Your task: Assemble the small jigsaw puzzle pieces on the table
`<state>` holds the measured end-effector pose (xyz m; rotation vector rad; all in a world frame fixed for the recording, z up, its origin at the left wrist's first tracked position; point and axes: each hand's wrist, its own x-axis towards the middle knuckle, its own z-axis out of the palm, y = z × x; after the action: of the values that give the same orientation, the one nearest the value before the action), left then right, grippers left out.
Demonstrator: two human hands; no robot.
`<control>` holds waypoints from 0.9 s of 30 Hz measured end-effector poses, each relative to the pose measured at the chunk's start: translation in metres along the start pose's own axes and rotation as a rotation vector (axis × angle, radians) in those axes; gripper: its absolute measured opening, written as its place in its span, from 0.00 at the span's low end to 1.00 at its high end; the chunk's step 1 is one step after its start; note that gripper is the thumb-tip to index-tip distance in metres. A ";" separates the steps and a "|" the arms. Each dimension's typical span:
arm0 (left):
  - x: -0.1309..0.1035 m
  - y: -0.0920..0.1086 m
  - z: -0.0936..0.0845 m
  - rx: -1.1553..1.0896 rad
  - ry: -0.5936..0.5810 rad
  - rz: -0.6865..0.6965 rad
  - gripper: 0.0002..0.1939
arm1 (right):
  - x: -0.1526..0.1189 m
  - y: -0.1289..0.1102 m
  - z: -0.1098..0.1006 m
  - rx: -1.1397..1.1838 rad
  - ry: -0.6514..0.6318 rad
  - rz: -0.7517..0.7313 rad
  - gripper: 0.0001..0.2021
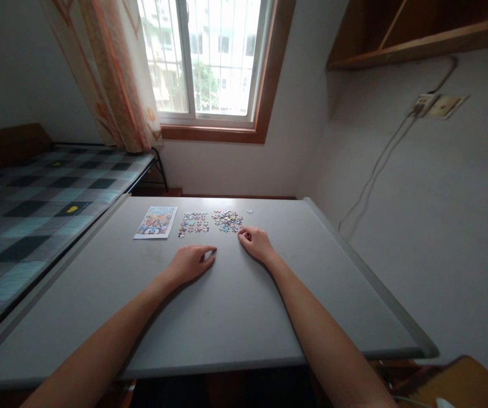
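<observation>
A loose pile of small jigsaw puzzle pieces (227, 220) lies toward the far side of the table. To its left, more pieces form a partly joined puzzle section (194, 223) with gaps in it. My right hand (255, 242) is at the pile's near right edge, thumb and fingers drawn together; whatever is between the fingertips is too small to make out. My left hand (190, 264) rests on the tabletop, nearer to me than the partly joined section, with thumb and index finger apart and nothing visible between them. One single puzzle piece (249, 211) sits right of the pile.
A colourful printed picture sheet (156, 222) lies left of the pieces on the grey-white table (244, 317). Beyond the table's left edge is a bed with a checked mattress (69, 187). A white wall with a cord (371, 178) stands on the right, a window ahead.
</observation>
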<state>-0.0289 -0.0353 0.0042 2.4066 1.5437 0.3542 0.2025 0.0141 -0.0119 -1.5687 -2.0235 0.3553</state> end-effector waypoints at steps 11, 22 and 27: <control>-0.001 0.001 -0.002 0.003 -0.001 0.006 0.19 | 0.001 0.002 0.002 -0.007 -0.003 -0.002 0.08; -0.001 0.002 -0.001 -0.003 0.006 0.017 0.19 | 0.001 0.001 0.001 -0.009 -0.005 0.003 0.09; -0.001 0.002 -0.002 -0.006 -0.010 -0.007 0.19 | 0.000 0.001 0.000 -0.005 -0.008 0.005 0.08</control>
<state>-0.0283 -0.0370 0.0072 2.3943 1.5439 0.3441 0.2027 0.0147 -0.0124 -1.5785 -2.0282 0.3597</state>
